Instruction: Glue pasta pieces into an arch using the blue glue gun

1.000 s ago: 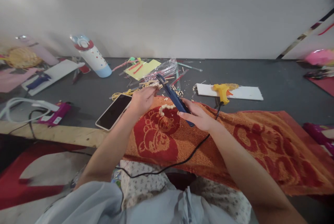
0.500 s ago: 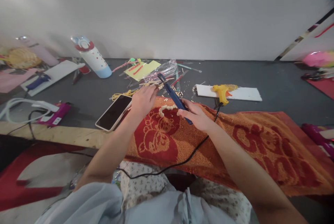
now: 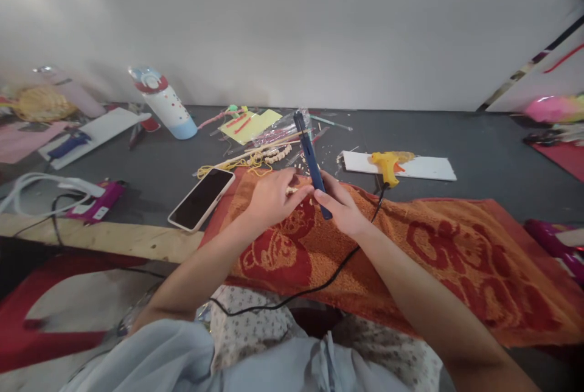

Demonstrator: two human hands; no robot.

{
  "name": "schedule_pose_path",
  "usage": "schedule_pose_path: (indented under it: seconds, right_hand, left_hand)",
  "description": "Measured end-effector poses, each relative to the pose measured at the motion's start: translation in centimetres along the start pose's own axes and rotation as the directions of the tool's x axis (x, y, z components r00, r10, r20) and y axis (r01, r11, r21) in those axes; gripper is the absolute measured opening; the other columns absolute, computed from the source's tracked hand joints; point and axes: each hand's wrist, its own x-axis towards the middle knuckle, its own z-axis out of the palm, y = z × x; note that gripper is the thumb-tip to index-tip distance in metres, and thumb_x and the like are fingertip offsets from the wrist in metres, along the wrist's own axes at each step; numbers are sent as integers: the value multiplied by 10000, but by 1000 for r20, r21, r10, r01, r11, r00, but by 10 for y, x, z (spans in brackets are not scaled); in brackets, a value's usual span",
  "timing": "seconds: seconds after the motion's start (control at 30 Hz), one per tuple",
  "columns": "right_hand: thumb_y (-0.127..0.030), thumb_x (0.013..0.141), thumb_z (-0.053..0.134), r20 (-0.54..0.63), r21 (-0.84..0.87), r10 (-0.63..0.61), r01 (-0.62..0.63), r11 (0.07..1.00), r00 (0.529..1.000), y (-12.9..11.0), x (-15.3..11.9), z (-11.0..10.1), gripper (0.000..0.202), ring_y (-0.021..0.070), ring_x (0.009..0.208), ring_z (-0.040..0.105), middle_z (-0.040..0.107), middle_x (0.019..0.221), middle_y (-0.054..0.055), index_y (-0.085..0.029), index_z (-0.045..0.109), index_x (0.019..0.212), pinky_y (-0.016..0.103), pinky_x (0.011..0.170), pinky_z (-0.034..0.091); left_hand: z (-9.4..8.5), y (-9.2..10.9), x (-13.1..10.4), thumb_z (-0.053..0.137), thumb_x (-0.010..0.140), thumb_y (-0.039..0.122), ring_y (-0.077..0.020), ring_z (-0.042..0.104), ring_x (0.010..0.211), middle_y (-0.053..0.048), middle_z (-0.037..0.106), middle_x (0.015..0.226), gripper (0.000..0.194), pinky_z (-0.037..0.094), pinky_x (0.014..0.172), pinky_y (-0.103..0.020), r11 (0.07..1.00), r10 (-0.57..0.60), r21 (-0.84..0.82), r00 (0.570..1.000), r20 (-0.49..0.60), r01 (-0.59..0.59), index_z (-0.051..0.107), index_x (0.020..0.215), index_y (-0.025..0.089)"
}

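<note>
My right hand [image 3: 343,206] grips the lower part of a slim dark-blue phone [image 3: 311,164], held nearly edge-on and tilted upright above the towel. My left hand [image 3: 276,196] is closed just left of it, its thumb reaching to the phone's edge. A bit of a cream strip of small bead-like pieces [image 3: 292,190] shows between the left thumb and fingers; the rest is hidden. Beyond that hand, a similar curved cream strip [image 3: 278,154] lies by thin wooden sticks [image 3: 274,143] and yellow string [image 3: 218,167]. Under both hands spreads an orange and red towel [image 3: 337,252].
A white-framed phone [image 3: 202,199] lies left of the towel. The yellow glue gun [image 3: 387,164] rests on a white board [image 3: 431,167], its black cord [image 3: 335,273] crossing the towel. A bottle [image 3: 166,106], yellow paper [image 3: 262,124] and a purple power strip [image 3: 98,202] are further out.
My left hand has come right and nearer, from the sticks to the cream strip beside the phone. The blue phone has turned more upright. The other cream strip is now uncovered.
</note>
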Motion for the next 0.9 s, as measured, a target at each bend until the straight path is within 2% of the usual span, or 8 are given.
schedule_pose_path:
  seconds: [0.07, 0.1, 0.17, 0.27, 0.43, 0.9]
  right_hand:
    - [-632, 885, 520, 5, 25, -18, 18, 1000, 1000, 0, 0, 2, 547, 271, 1192, 558, 625, 1256, 103, -232, 549, 1257, 452, 1070, 410]
    - [-635, 881, 526, 7, 27, -23, 23, 999, 1000, 0, -1, 3, 548, 275, 1188, 557, 625, 1254, 106, -232, 553, 1250, 462, 1078, 402]
    - [-639, 881, 523, 19, 8, -24, 24, 1000, 1000, 1, -2, 5, 549, 277, 1155, 565, 625, 1234, 112, -224, 555, 1239, 475, 1075, 406]
    - [-634, 894, 504, 49, -2, -22, 22, 1000, 999, 2, -3, 6, 548, 272, 1116, 575, 619, 1208, 123, -205, 543, 1232, 469, 1054, 426]
    - [-638, 899, 493, 50, -28, -21, 22, 999, 999, 3, -4, 7, 579, 274, 1143, 568, 612, 1236, 131, -200, 514, 1277, 469, 1071, 413]
    - [-648, 899, 484, 10, -74, -12, 13, 997, 1000, 6, -4, 8, 600, 288, 1174, 585, 638, 1262, 130, -207, 530, 1301, 494, 1117, 361]
  left_hand:
    - [8, 0, 0, 460, 914, 618, -229, 672, 838, -115, 710, 968, 537, 526, 749, -354, 965, -78, -242, 990, 118, 105, 611, 1129, 150]
    - [12, 0, 1, 470, 903, 636, -232, 673, 874, -120, 705, 1022, 567, 532, 773, -357, 917, -85, -374, 984, 156, 139, 595, 1176, 155]
    - [20, 0, 1, 496, 890, 645, -230, 663, 944, -118, 685, 1095, 593, 539, 831, -363, 776, -83, -605, 979, 185, 180, 555, 1240, 170]
    - [30, 0, 1, 555, 871, 629, -220, 637, 1008, -110, 656, 1133, 606, 532, 898, -375, 612, -139, -758, 974, 181, 228, 508, 1280, 184]
    - [33, -1, -1, 590, 837, 652, -224, 601, 1044, -117, 621, 1157, 633, 511, 940, -391, 574, -190, -771, 961, 203, 276, 506, 1242, 172]
    - [31, -1, -1, 523, 839, 710, -227, 581, 1049, -112, 629, 1127, 624, 472, 986, -396, 634, -199, -719, 959, 204, 284, 573, 1144, 168]
